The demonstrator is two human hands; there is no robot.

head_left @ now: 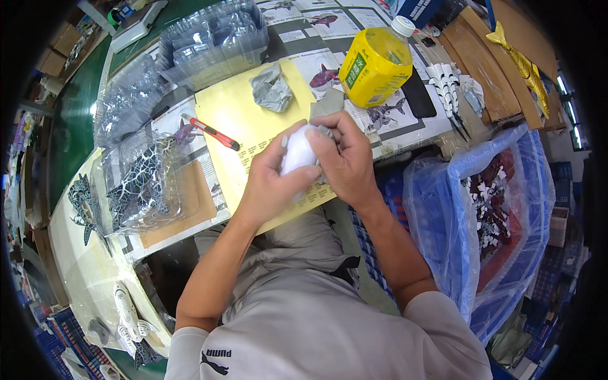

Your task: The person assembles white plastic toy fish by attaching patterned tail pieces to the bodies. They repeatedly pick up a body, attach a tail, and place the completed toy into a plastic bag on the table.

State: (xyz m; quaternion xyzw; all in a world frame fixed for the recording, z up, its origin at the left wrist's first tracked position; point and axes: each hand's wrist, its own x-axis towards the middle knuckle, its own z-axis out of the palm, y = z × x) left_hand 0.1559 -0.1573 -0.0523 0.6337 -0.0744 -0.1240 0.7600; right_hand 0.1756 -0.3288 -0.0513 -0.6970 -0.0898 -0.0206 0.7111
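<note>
Over the front part of a yellow sheet [237, 126], both hands close round a smooth white rounded piece [299, 152] whose kind I cannot make out. My left hand [267, 179] cups it from the left, slightly blurred, thumb along its near side. From the right, my right hand [348, 159] presses its thumb on top, and a bit of grey material shows under its fingers. A crumpled grey sheet [271, 87] lies beyond the hands, and a flat grey piece [327, 103] is beside the right fingers. Left of them rests a red utility knife [215, 132].
A yellow bottle [377, 63] and black phone [419, 92] stand far right. Clear plastic trays [215, 47] are stacked at the back left. Bagged black-and-white patterned fish models [142, 183] lie left. A blue plastic-lined bin [443, 221] holding scraps is at my right.
</note>
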